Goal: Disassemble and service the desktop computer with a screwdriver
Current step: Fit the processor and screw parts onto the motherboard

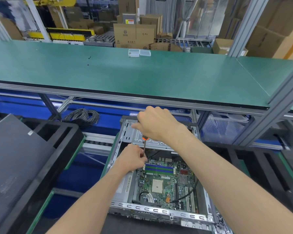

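We see a green motherboard with blue-and-green memory slots — and a screwdriver collar that looks orange. The shelf is green — cardboard boxes brown.

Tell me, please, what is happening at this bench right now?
A person is working inside an open computer case with a screwdriver. The right hand grips its handle from above, and the left hand pinches the shaft, steadying the tip at the motherboard's far-left corner by the memory slots. The board is still in the case.
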{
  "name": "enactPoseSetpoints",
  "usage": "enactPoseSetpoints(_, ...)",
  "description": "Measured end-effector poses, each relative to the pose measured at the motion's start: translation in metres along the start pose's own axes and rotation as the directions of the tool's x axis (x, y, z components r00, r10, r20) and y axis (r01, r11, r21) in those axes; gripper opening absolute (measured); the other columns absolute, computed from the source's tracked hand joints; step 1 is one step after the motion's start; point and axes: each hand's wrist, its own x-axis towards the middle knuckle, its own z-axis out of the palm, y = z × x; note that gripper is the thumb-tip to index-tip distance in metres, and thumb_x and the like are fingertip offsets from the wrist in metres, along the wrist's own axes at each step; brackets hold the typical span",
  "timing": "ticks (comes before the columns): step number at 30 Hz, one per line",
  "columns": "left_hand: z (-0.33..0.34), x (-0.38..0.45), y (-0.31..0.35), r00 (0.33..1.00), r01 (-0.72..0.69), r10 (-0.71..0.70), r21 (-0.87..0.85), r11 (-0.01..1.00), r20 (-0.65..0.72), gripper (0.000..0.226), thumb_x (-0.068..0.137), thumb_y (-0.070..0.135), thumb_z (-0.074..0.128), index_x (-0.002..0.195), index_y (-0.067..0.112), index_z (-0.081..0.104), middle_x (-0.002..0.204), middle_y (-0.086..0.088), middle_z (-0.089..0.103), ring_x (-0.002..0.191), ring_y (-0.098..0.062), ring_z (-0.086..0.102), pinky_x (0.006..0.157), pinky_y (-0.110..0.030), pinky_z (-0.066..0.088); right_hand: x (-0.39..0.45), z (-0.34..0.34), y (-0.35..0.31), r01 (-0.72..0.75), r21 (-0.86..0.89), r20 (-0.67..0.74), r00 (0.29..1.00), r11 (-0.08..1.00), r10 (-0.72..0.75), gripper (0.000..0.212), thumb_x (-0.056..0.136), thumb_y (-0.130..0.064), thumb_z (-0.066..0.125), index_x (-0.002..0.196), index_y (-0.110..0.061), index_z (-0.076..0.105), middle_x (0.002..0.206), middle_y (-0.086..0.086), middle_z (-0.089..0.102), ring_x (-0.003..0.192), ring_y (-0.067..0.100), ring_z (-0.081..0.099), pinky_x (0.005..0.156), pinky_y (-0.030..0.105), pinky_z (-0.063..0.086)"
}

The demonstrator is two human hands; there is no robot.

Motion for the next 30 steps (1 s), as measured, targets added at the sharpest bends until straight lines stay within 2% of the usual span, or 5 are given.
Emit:
enactPoseSetpoints(8, 0.003, -0.001, -0.006, 0.994, -0.070, 0.060, -0.110, 0.992, -0.090, 0.044, 0.082, 0.017, 0.067, 0.042, 0.032, 0.057, 0.042, 0.020, 0.054, 0.039, -0.001, 0.048, 0.045, -0.014, 0.035, -0.003, -0.006, 0.010, 0.138, 0.350, 0.141, 0.970, 0.926, -0.198, 0.022, 0.076, -0.001, 0.062, 0.086, -0.019, 0.069, 0.086, -0.008, 0.052, 0.074, 0.011, 0.050, 0.055, 0.023, 0.034)
enactPoseSetpoints(14, 0.005, 0.000, -0.007, 0.995, -0.060, 0.052, -0.087, 0.994, -0.091, 0.054, 0.084, 0.017, 0.070, 0.035, 0.026, 0.051, 0.037, 0.018, 0.048, 0.035, 0.000, 0.045, 0.042, -0.012, 0.032, -0.004, -0.002, -0.002, 0.031, -0.021, -0.007, 0.999, 0.999, -0.031, 0.047, 0.101, -0.058, 0.041, 0.076, -0.017, 0.041, 0.069, -0.001, 0.029, 0.070, 0.029, 0.038, 0.063, 0.037, 0.030)
enactPoseSetpoints(19, 0.005, 0.001, -0.008, 0.996, -0.035, 0.027, -0.091, 0.995, -0.085, 0.053, 0.084, 0.020, 0.070, 0.037, 0.024, 0.048, 0.036, 0.015, 0.048, 0.033, -0.004, 0.043, 0.044, -0.019, 0.036, 0.005, 0.000, 0.001, 0.108, 0.149, 0.097, 0.988, 0.983, -0.123, 0.005, 0.092, -0.013, 0.052, 0.090, -0.013, 0.057, 0.084, 0.004, 0.053, 0.083, 0.029, 0.052, 0.064, 0.036, 0.040)
enactPoseSetpoints(23, 0.005, 0.001, -0.010, 0.996, -0.013, 0.005, -0.084, 0.996, -0.090, 0.049, 0.084, 0.025, 0.071, 0.041, 0.016, 0.050, 0.051, 0.004, 0.062, 0.046, -0.014, 0.058, 0.050, -0.030, 0.050, 0.000, -0.005, 0.006, 0.179, 0.395, 0.125, 0.961, 0.901, -0.245, 0.028, 0.075, 0.003, 0.059, 0.090, -0.018, 0.070, 0.083, -0.010, 0.052, 0.074, 0.011, 0.049, 0.064, 0.029, 0.038)
enactPoseSetpoints(30, 0.005, 0.000, -0.008, 0.998, 0.003, -0.008, -0.083, 0.997, -0.054, 0.033, 0.087, 0.031, 0.072, 0.065, 0.007, 0.072, 0.040, 0.016, 0.053, 0.036, -0.006, 0.046, 0.040, -0.018, 0.039, 0.000, 0.005, -0.004, 0.048, -0.005, -0.068, 0.997, 0.999, -0.048, 0.033, 0.102, -0.048, 0.046, 0.086, -0.019, 0.046, 0.067, -0.002, 0.026, 0.068, 0.028, 0.036, 0.062, 0.038, 0.030)
